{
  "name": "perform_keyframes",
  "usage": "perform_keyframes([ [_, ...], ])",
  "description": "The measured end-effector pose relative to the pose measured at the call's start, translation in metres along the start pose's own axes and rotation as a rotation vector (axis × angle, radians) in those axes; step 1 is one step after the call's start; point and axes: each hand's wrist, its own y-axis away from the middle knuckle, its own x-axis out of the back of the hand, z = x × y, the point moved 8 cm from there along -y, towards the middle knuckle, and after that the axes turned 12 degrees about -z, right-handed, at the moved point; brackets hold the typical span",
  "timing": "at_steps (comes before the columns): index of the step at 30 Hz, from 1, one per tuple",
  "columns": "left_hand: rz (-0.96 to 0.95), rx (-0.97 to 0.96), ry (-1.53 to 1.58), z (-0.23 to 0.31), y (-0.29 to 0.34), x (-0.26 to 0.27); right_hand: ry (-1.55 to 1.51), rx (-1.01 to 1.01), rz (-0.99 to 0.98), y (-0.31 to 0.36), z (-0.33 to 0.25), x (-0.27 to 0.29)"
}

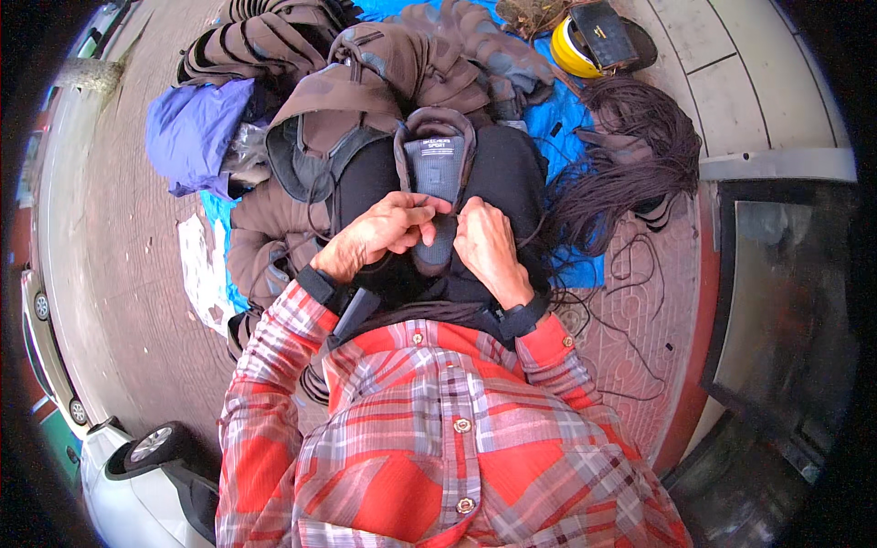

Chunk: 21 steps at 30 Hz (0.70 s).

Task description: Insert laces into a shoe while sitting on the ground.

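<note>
A brown shoe upper (467, 146) with a grey insole-like panel (437, 242) inside it rests upright between my black-clad thighs. My left hand (397, 224) is over the panel from the left, thumb and fingertips pinched together. Just to its right, my right hand (489, 242) is curled closed at the upper's right edge. Both hands appear to pinch a thin dark lace, mostly hidden by the fingers. Stretches of dark lace (311, 215) trail out on either side of my legs.
Brown shoe uppers (265, 50) are piled ahead on a blue tarp (585, 269). A purple bag (196, 137) stands at left. A heap of dark laces (635, 146) lies at right, near a yellow helmet (571, 50) with a black pouch (601, 35). Parked cars line the left.
</note>
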Motion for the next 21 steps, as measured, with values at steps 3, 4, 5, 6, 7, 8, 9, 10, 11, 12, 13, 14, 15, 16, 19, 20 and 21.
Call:
perform_keyframes([
  [3,0.015,0.006,-0.050,-0.001,0.000,0.003,-0.006,0.012,0.011,-0.004,-0.001,-0.003],
  [4,0.028,0.020,-0.099,-0.001,0.000,0.005,-0.011,0.014,0.001,-0.007,-0.001,-0.004],
  [5,0.030,0.019,-0.098,-0.005,-0.005,0.007,-0.016,0.016,-0.010,-0.007,-0.001,-0.005],
  [6,0.044,-0.074,-0.327,0.004,-0.009,0.005,-0.015,0.020,-0.012,-0.007,-0.001,-0.006],
  [7,0.058,-0.166,-0.556,0.014,-0.013,0.002,0.012,0.008,-0.007,-0.006,0.000,-0.006],
  [8,0.063,-0.168,-0.555,0.016,-0.018,0.005,0.039,-0.004,-0.002,-0.005,0.000,-0.006],
  [9,0.059,-0.103,-0.738,0.029,-0.022,-0.002,0.039,-0.008,-0.001,-0.003,-0.001,-0.007],
  [10,0.063,-0.038,-0.918,0.037,-0.026,-0.006,0.053,0.019,0.063,0.000,-0.005,-0.002],
  [11,0.095,0.035,-0.975,0.038,-0.031,-0.002,0.067,0.046,0.126,0.003,-0.008,0.002],
  [12,0.101,0.034,-0.975,0.042,-0.036,-0.001,0.068,0.051,0.125,0.004,-0.008,0.003],
  [13,0.116,0.072,-1.095,0.045,-0.040,0.000,0.070,0.057,0.114,0.004,-0.007,0.002],
  [14,0.131,0.112,-1.215,0.046,-0.043,0.000,0.072,0.062,0.102,0.004,-0.006,0.002],
  [15,0.209,0.000,-1.254,0.053,-0.039,-0.004,0.070,0.064,0.105,0.004,-0.005,0.005],
  [16,0.209,0.001,-1.258,0.053,-0.040,-0.004,0.068,0.027,0.044,0.002,-0.002,0.005],
  [19,0.108,0.095,-1.193,0.046,-0.044,-0.007,0.061,0.010,0.020,0.000,-0.001,0.002],
  [20,0.104,0.097,-1.194,0.046,-0.046,-0.007,0.058,0.032,0.055,0.000,-0.003,0.002],
  [21,0.103,0.102,-1.222,0.047,-0.047,-0.006,0.057,0.032,0.055,-0.002,-0.002,0.002],
])
